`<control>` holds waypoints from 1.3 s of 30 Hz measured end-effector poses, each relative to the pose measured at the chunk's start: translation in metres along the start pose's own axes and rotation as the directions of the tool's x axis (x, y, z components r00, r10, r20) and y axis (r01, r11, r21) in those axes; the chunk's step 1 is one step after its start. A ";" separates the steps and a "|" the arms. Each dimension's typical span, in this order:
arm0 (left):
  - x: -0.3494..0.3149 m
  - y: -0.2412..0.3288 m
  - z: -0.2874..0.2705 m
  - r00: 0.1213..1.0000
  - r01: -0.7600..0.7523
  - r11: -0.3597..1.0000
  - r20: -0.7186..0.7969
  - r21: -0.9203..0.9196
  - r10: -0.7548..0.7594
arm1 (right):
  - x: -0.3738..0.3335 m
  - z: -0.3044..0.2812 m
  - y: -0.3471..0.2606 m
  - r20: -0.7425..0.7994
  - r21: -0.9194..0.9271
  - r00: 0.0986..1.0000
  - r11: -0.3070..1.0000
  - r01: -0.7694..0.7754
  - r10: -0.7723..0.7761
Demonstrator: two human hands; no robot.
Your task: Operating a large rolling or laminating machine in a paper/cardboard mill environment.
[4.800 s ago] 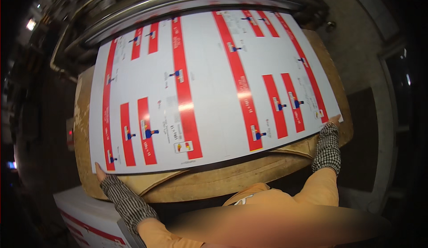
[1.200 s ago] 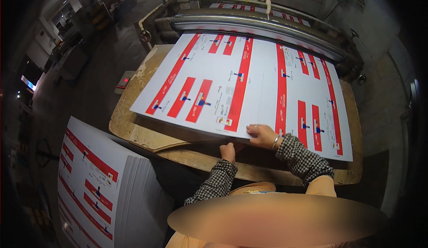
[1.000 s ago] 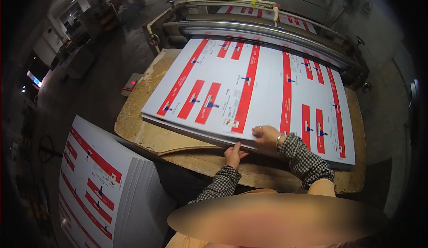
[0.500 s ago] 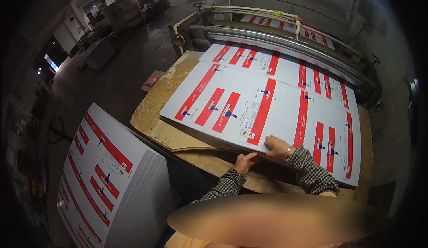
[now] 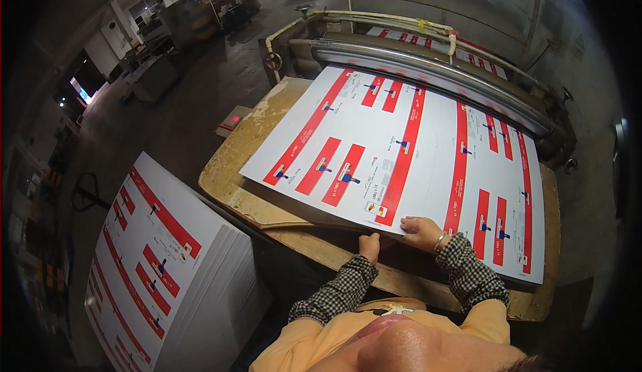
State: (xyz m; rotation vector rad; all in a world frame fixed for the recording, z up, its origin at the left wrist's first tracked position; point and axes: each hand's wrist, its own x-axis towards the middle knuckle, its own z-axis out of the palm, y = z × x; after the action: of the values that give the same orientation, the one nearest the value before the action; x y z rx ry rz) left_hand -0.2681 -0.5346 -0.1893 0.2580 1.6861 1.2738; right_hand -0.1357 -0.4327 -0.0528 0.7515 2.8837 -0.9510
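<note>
The right hand [image 5: 422,233] grips the near edge of the printed sheet [image 5: 431,154] spread over the wooden tabletop [image 5: 231,171] before the metal roller [image 5: 435,79], while the left hand [image 5: 369,245], just below that edge, is too hidden to tell what it grasps.

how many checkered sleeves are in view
2. One checkered sleeve is just behind the left hand; the other sleeve is just behind the right hand, at the printed sheet's near edge. No others show.
</note>
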 end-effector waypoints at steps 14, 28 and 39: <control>-0.030 0.037 -0.006 0.967 0.081 0.820 0.244 -0.567 0.073 | 0.023 0.033 0.005 -0.132 -0.246 0.990 0.966 -0.079 0.048; -0.027 0.043 0.003 0.957 0.243 0.797 0.269 -0.553 -0.106 | -0.004 -0.056 -0.042 -0.187 0.052 0.980 0.995 0.079 -0.068; -0.031 0.032 0.000 0.971 0.068 0.863 0.233 -0.501 0.058 | 0.019 0.009 0.037 -0.018 0.029 0.998 0.998 0.060 -0.059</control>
State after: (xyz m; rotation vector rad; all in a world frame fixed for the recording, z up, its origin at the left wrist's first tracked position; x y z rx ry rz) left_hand -0.2645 -0.5411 -0.1453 0.0843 1.0947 1.5638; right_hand -0.1370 -0.4038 -0.0833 0.6824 2.9289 -0.9997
